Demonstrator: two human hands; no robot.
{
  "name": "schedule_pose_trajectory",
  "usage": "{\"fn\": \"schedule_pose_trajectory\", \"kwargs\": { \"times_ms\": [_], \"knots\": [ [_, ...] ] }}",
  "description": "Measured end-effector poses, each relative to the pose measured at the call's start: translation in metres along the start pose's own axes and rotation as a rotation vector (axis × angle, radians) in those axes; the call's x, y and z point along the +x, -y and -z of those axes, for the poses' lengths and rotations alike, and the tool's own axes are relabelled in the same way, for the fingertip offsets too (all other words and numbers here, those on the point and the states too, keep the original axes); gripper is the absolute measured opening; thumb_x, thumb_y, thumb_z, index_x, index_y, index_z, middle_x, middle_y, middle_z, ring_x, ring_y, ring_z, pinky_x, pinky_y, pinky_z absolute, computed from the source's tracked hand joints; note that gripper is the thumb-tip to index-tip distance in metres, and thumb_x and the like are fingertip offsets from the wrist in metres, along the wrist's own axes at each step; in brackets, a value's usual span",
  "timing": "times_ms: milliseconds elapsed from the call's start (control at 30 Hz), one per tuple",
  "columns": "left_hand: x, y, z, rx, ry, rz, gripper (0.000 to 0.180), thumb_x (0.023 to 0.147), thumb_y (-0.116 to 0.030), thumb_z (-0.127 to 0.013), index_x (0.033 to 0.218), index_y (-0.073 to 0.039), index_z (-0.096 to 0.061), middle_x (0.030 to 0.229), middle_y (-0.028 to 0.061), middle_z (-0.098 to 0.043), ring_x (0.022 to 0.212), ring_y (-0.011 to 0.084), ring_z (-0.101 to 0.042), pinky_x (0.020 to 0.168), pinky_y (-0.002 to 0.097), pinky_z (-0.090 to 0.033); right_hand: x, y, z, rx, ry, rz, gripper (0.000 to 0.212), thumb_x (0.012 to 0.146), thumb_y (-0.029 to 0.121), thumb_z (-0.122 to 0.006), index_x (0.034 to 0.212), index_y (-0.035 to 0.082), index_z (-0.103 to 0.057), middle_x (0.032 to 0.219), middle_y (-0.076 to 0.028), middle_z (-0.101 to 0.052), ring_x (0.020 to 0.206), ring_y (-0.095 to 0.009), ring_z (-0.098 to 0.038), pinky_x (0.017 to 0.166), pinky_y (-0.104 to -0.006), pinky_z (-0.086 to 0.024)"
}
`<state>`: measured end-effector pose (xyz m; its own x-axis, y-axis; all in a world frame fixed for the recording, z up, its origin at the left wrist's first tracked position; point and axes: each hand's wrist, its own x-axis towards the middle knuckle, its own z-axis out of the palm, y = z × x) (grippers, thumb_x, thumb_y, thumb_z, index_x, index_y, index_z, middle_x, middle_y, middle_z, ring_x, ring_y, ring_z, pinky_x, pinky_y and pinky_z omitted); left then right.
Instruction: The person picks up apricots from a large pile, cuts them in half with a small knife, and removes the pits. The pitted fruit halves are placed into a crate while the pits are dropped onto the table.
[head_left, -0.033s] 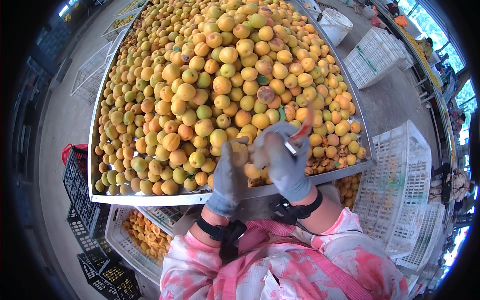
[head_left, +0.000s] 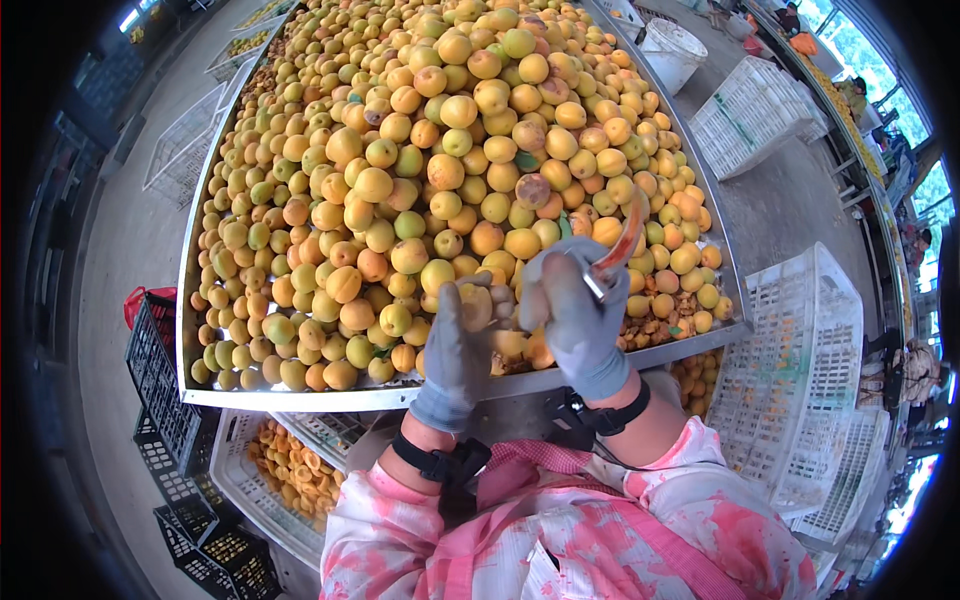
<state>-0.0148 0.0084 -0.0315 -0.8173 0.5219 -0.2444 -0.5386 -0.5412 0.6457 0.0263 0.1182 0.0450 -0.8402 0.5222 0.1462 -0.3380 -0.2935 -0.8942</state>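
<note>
We see the left hand [head_left: 455, 350] grasping a fruit [head_left: 476, 306], seemingly cut open, and the right hand [head_left: 578, 312] clenched round a red tool [head_left: 624, 240]. Below the left fingers, a crate [head_left: 232, 452] holds opened halves [head_left: 292, 468] — done — while beyond both hands' fingers a big heap [head_left: 400, 170] lies mostly whole.

Yellow fruit [head_left: 475, 306] in gloved left grip [head_left: 454, 350] — red tool [head_left: 630, 236] in right grip [head_left: 577, 318]

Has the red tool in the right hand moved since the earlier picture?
Yes: the red tool has shifted slightly right and forward, away from the metal table's front rim.
</note>
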Motion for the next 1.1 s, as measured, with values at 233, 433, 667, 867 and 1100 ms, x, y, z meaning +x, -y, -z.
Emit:
{"fn": "schedule_pose_trajectory", "kwargs": {
  "times_ms": [233, 433, 667, 867, 1100],
  "knots": [
    [-0.002, -0.011, 0.004, 0.057, 0.023, 0.124, 0.052, 0.098, -0.051, -0.036, 0.119, -0.006, -0.051, 0.093, 0.0069, -0.061, 0.073, 0.0095, -0.055, 0.057, 0.0172, -0.043, 0.009, -0.007, 0.015, 0.009, 0.005, 0.071, 0.024, 0.093, 0.020, -0.059, 0.080, 0.001, -0.058, 0.057, 0.000, -0.053, 0.046, -0.005, -0.049, 0.045, -0.0227, -0.036],
    [-0.009, -0.005, -0.001, 0.191, 0.180, 0.277, 0.037, 0.094, -0.037, -0.055, 0.113, -0.006, -0.053, 0.088, 0.0016, -0.060, 0.062, 0.0077, -0.052, 0.050, 0.0174, -0.037, 0.011, -0.002, 0.018, 0.156, -0.015, 0.053, 0.025, 0.094, 0.022, -0.057, 0.082, 0.000, -0.058, 0.055, -0.001, -0.051, 0.042, -0.009, -0.046, 0.043, -0.0238, -0.034],
    [-0.014, 0.003, -0.012, 0.298, 0.165, 0.230, 0.040, 0.088, -0.015, -0.067, 0.123, -0.004, -0.053, 0.097, 0.0005, -0.061, 0.071, 0.0041, -0.055, 0.062, 0.0168, -0.046, 0.011, -0.001, 0.019, 0.197, -0.017, 0.060, 0.021, 0.091, 0.018, -0.061, 0.081, 0.000, -0.059, 0.057, -0.002, -0.053, 0.045, -0.009, -0.048, 0.044, -0.0247, -0.037],
    [-0.015, 0.001, -0.009, 0.425, 0.201, 0.235, 0.039, 0.086, -0.013, -0.069, 0.120, -0.002, -0.055, 0.101, -0.0004, -0.062, 0.083, 0.0045, -0.056, 0.075, 0.0200, -0.048, 0.004, -0.004, 0.020, 0.009, 0.045, 0.075, 0.024, 0.092, 0.022, -0.058, 0.081, 0.001, -0.057, 0.062, -0.004, -0.053, 0.050, -0.011, -0.049, 0.048, -0.0247, -0.039],
    [-0.017, 0.006, -0.005, 0.414, 0.177, 0.160, 0.042, 0.083, -0.012, -0.071, 0.120, -0.001, -0.053, 0.105, 0.0029, -0.063, 0.091, 0.0099, -0.060, 0.080, 0.0235, -0.050, -0.001, -0.010, 0.024, -0.103, 0.163, 0.122, 0.024, 0.093, 0.023, -0.056, 0.084, 0.001, -0.056, 0.067, -0.005, -0.051, 0.049, -0.011, -0.041, 0.045, -0.0252, -0.033]
  ]
}}
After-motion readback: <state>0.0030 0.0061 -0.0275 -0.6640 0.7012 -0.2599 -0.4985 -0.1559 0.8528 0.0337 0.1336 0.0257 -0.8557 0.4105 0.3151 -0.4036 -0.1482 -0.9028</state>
